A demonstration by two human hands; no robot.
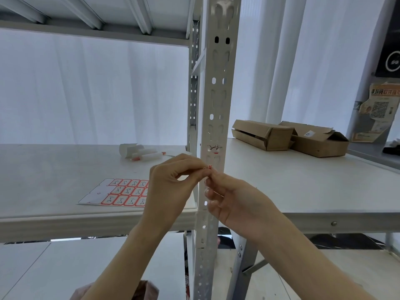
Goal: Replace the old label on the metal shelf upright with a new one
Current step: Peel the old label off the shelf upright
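A white perforated metal upright runs top to bottom through the middle of the view. A small label with dark marks and red trim is stuck on it at shelf height. Just below it, my left hand and my right hand meet in front of the upright. Their fingertips pinch a tiny crumpled red-and-white label scrap between them. A sheet of red-bordered labels lies on the shelf board to the left, partly hidden by my left hand.
White marker pens and a white paper roll lie on the left shelf board. Two open cardboard boxes sit on the white table to the right. White curtains hang behind.
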